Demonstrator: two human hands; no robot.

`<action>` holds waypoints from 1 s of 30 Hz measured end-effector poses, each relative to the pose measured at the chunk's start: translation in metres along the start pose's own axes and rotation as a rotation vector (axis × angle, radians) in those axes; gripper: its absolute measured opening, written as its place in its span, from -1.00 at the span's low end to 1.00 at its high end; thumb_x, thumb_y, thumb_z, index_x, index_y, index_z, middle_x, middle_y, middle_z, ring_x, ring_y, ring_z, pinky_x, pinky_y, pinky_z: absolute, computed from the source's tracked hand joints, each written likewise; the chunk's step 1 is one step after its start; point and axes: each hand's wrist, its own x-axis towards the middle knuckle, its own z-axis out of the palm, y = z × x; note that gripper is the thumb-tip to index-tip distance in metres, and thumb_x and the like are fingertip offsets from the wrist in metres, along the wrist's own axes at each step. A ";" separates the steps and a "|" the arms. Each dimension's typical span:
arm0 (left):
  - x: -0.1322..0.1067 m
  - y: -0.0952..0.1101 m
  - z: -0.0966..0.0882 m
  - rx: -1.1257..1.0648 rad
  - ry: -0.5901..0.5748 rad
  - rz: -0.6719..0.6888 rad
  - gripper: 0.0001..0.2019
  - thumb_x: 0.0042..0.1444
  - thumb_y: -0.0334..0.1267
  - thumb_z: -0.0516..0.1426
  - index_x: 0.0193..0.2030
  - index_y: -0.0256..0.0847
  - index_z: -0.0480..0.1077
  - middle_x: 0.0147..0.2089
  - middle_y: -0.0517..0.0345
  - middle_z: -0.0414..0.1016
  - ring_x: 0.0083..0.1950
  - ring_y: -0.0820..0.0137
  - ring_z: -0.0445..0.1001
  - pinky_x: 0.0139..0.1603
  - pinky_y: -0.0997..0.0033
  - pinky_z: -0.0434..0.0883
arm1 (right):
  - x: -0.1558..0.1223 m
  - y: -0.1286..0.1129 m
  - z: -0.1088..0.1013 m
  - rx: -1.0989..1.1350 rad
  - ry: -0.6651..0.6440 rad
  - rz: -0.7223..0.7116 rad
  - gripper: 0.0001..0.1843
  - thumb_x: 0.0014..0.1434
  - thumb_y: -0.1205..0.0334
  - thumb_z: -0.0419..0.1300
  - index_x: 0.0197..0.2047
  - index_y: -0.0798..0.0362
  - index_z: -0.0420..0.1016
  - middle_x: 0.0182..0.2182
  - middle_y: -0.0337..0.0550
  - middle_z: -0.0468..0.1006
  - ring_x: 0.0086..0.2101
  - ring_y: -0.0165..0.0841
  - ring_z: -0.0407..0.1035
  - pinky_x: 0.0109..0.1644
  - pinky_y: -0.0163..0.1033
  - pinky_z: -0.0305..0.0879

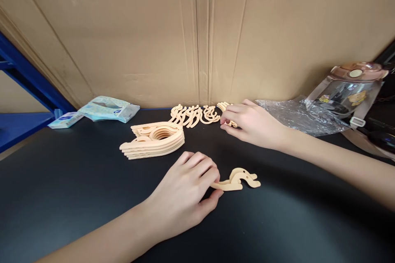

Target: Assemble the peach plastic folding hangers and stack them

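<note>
While gripping a pale hinged-looking piece (236, 178) between the thumb and fingers of the left hand (193, 185), just above or on the black tabletop (92, 197), with the hooked end jutting out to that hand's right, could lose it to a twist. Pinched at one end only, partly hidden under the fingers, and so probably apt to swivel or slip at a small knock.

Farther off, holding the right hand (245, 121) curled over small curved pieces (222, 107) by the cardboard (142, 49). Cannot tell whether pinching one or merely touching. Could pick up two at once, or scatter the rest, because of thin, crowded, overlapping shapes partly covered by the fingers. Could likewise tangle neighbouring hooks (193, 116), lying to the right hand's left, by dragging sideways.

Just beyond the left hand, on its left, might nudge the stack of pale frames (157, 148) with a knuckle and shear the layers apart. To the right of the right hand, could brush the crumpled clear plastic (286, 117) with a careless forearm, perhaps pulling it against the bottle (344, 94).
</note>
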 end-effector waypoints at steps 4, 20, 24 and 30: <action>0.000 0.001 -0.003 -0.047 -0.039 -0.025 -0.95 0.18 -0.34 0.12 -0.29 -0.21 0.30 -0.24 0.20 0.46 -0.17 0.35 0.37 -0.17 0.28 0.18 | 0.020 0.007 0.013 -0.146 -0.047 0.024 -0.74 0.33 0.27 -0.01 -0.21 0.15 0.48 -0.22 -0.03 0.54 -0.18 -0.25 0.41 -0.11 -0.18 0.06; -0.001 0.000 -0.003 -0.072 -0.041 0.056 -0.91 0.23 -0.40 0.08 -0.33 -0.22 0.30 -0.26 0.19 0.44 -0.20 0.36 0.36 -0.19 0.29 0.15 | 0.061 0.008 0.042 -0.120 -0.085 0.084 -0.72 0.22 0.39 0.03 -0.40 0.20 0.54 -0.34 0.08 0.58 -0.27 -0.22 0.40 -0.16 -0.16 0.01; 0.000 0.001 -0.003 -0.085 -0.050 0.044 -0.92 0.22 -0.40 0.08 -0.32 -0.22 0.32 -0.27 0.19 0.44 -0.21 0.37 0.36 -0.21 0.29 0.15 | 0.046 0.003 0.021 -0.050 -0.016 0.088 -0.74 0.26 0.33 0.04 -0.35 0.14 0.54 -0.34 -0.06 0.56 -0.25 -0.28 0.37 -0.17 -0.20 0.03; -0.001 0.001 -0.003 -0.104 -0.029 0.031 -0.96 0.21 -0.35 0.12 -0.28 -0.22 0.31 -0.25 0.21 0.45 -0.21 0.37 0.36 -0.20 0.30 0.16 | -0.010 -0.004 0.001 0.202 0.010 -0.082 -0.80 0.31 0.25 0.10 -0.26 0.09 0.53 -0.34 -0.17 0.49 -0.26 -0.33 0.32 -0.09 -0.21 0.11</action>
